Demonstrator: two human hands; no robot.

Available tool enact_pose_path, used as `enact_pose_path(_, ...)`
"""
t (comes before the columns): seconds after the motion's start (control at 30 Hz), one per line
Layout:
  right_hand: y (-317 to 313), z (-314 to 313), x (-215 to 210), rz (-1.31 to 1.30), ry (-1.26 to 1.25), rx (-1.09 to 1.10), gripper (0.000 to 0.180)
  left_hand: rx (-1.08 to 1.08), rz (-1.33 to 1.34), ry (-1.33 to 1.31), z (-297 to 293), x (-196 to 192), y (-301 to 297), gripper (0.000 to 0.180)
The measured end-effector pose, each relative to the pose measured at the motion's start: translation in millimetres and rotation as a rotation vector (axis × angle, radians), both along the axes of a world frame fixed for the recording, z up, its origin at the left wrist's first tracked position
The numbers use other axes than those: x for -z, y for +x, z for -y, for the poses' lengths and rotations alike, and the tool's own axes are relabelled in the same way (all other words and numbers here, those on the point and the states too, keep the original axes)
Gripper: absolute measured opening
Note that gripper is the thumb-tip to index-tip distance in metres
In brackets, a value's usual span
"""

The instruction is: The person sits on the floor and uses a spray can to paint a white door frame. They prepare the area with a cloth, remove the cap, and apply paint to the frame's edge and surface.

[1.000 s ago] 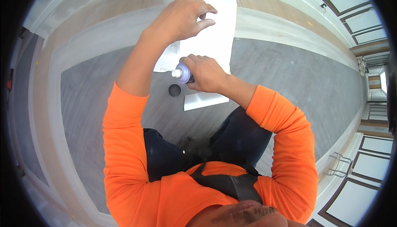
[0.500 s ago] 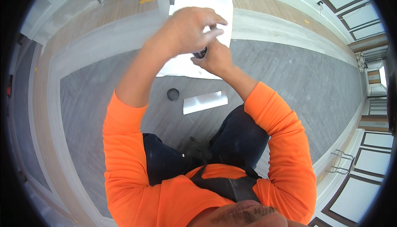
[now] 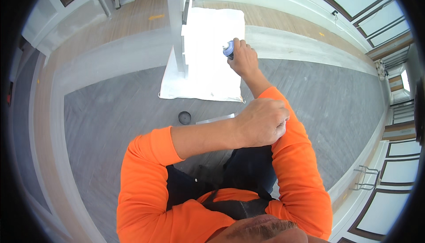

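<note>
Right hand [image 3: 242, 59]: arm outstretched, fingers wrapped round a spray can [image 3: 228, 49], held over a white cloth [image 3: 195, 83] spread on the grey floor [image 3: 110, 110]. White post [image 3: 176, 21]: upright on the cloth, left of the can. Left hand [image 3: 263, 122]: loosely curled, resting at the right forearm's orange sleeve [image 3: 290, 154]. Black cap [image 3: 184, 117]: on the floor, just below the cloth. Pale flat strip [image 3: 215, 119]: beside the cap.
</note>
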State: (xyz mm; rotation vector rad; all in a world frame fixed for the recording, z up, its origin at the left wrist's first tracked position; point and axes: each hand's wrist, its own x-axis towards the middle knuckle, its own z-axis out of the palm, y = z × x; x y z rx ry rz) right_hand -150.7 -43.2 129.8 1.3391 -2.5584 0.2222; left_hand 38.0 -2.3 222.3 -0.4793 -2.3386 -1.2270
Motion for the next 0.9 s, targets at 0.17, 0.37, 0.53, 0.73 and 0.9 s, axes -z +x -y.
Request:
enact_pose_path(0.17, -13, -5, 9, -0.064, 0.077, -0.005, 0.06, 0.117, 0.198, 0.298, -4, -10, 11, 0.007)
enact_pose_path(0.37, -33, -4, -8, -0.08, -0.006, 0.1, 0.058, 0.381, 0.293, 0.367, 1, -16, 25, 0.006)
enact_pose_path(0.53, -32, 4, -43, 0.054, -0.344, 0.232, 0.063, 0.472, 0.287, 0.428, -6, -21, 32, 0.004)
enact_pose_path(0.73, -29, 8, -95, 0.323, -0.647, 0.362, 0.082, 0.375, 0.102, 0.376, -12, -23, 35, 0.01)
enact_pose_path(0.9, -41, 4, -115, 0.252, -0.8, 0.43, 0.083, -0.077, -0.027, 0.041, 16, -18, 15, 0.027)
